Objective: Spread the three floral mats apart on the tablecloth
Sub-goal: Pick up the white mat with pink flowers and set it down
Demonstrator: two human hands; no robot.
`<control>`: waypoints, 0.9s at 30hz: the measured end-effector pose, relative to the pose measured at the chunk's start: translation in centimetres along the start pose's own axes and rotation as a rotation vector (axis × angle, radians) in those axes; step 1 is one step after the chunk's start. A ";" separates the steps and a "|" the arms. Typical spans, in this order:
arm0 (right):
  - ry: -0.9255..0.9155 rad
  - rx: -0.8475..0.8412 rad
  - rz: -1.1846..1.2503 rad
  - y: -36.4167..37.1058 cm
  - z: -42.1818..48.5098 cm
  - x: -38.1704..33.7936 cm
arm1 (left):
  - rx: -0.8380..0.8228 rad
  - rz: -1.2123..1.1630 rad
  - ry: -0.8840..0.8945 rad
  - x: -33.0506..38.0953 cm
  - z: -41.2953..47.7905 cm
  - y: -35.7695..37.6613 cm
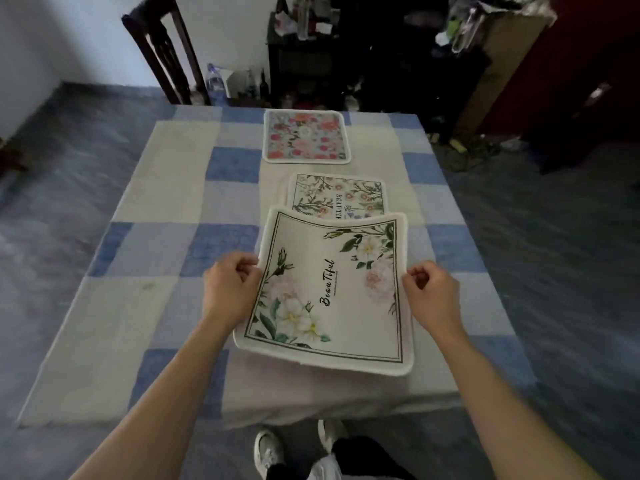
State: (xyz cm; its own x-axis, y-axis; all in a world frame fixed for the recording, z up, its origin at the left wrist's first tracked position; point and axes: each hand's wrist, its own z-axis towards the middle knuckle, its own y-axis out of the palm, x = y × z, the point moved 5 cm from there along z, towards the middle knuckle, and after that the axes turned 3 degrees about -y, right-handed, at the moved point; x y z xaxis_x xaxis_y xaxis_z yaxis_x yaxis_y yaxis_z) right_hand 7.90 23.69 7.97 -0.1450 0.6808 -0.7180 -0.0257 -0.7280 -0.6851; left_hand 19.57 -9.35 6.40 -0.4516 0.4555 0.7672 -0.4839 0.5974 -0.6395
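**Kid:** What do you see?

**Me:** I see three floral mats on a blue and white tablecloth (166,188). The pink flower mat (306,136) lies flat at the far end, well apart from the others. The middle mat (341,194) lies near the center. The big white flower mat (332,289) is nearest to me.

**Kid:** Who holds the big one?

**Me:** Both hands do. My left hand (230,285) is pinched shut on its left edge. My right hand (429,292) is pinched shut on its right edge. The mat sags a little between them, and its far edge covers the near part of the middle mat.

**Kid:** What could go wrong?

**Me:** I think the big mat could land on the middle one. Then they are not spread apart.

**Kid:** Anything else?

**Me:** Yes. Its near edge is close to the near edge of the table. If I pull it too near, it could hang over and slide off. It is soft too, so it could fold if one hand lets go first. If its edge drags on the cloth, the cloth could bunch up.
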 end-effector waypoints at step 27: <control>0.195 -0.199 -0.073 9.7 -0.9 7.0 | -0.146 0.104 -0.175 -10.4 0.7 3.7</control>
State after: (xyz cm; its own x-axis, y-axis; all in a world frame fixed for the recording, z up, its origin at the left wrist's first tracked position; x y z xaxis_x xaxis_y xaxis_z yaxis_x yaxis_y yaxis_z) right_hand 7.53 21.49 -3.77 0.0435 0.7478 -0.6625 0.1684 -0.6591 -0.7330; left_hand 21.88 -12.32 -3.98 -0.6225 0.4059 0.6692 -0.3200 0.6482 -0.6909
